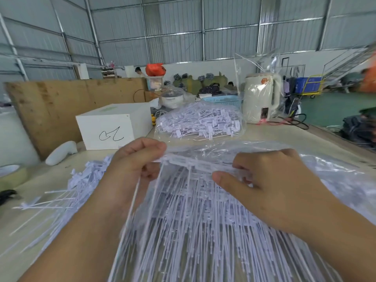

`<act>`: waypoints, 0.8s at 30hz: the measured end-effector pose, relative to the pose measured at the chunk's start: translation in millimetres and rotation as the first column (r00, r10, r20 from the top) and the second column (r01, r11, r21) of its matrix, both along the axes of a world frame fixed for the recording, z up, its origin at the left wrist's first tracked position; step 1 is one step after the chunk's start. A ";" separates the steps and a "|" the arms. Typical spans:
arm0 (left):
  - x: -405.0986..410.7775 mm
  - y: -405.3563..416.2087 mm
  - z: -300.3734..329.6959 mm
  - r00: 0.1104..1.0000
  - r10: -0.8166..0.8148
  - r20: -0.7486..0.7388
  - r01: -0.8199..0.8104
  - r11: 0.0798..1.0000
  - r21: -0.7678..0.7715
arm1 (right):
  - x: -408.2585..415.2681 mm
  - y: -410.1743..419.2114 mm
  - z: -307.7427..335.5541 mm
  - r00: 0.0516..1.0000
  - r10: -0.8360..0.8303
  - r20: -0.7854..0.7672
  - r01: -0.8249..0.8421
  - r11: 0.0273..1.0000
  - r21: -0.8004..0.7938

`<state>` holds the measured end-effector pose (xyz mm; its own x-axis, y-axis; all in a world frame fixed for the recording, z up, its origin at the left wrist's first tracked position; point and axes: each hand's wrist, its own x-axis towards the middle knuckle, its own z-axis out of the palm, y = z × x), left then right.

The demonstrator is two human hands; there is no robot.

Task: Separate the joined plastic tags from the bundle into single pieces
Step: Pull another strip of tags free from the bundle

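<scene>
A big bundle of joined white plastic tags (195, 231) lies in front of me, its long thin tails fanning toward the camera. My left hand (132, 165) pinches the left end of the top strip of tag heads (191, 162). My right hand (270, 186) grips the same strip at its right end, thumb underneath. A single thin tail hangs down beside my left palm. A heap of loose single tags (81, 186) lies on the table to the left.
A clear plastic bag full of tags (201, 123) sits behind the bundle. A white box (109, 127) stands at the back left, a cream kettle (262, 96) at the back right. Crumpled clear plastic (335, 171) spreads to the right. A tape roll (12, 174) rests at the left edge.
</scene>
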<state>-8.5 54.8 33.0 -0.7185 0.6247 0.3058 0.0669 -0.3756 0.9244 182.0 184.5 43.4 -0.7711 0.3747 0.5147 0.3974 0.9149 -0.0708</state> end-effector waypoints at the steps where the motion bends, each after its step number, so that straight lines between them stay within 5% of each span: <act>1: -2.8 -0.5 0.6 0.999 -0.028 0.034 0.027 0.999 0.040 | -0.3 -0.2 -0.8 1.000 0.011 0.002 -0.011 1.000 -0.015; 4: -6.2 -0.9 -1.0 0.996 -0.069 0.064 0.063 0.993 0.096 | -1.3 0.8 -4.2 0.995 0.096 -0.035 -0.096 0.995 -0.024; 8: -5.6 -1.7 -4.5 0.967 0.108 -0.231 -0.127 0.989 -0.070 | -1.4 7.6 -4.2 0.979 0.142 -0.144 -0.133 0.988 0.072; 12: 4.4 3.1 -13.5 0.826 0.104 -0.554 -0.251 0.948 -0.197 | -0.7 -0.9 -7.2 0.950 0.188 -0.250 -0.151 0.976 0.159; 17: 11.7 10.6 -16.0 0.753 0.198 -0.627 -0.393 0.900 -0.188 | -1.2 -14.5 -9.8 0.923 0.295 -0.246 -0.218 0.930 0.297; 21: -6.6 -3.5 -1.9 0.764 0.401 -0.506 -0.518 0.849 -0.110 | -1.8 -14.7 -12.5 0.958 0.219 -0.186 -0.165 0.950 0.265; 24: -19.3 -11.2 8.0 0.920 0.377 -0.106 -0.384 0.922 -0.057 | -2.8 -12.0 -13.8 0.973 0.140 -0.185 -0.105 0.976 0.191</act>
<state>-27.7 43.6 41.1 -0.8776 0.3336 0.3441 0.2763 -0.2344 0.9320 179.2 172.5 29.7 -0.6824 0.1717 0.7105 0.2761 0.9606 0.0330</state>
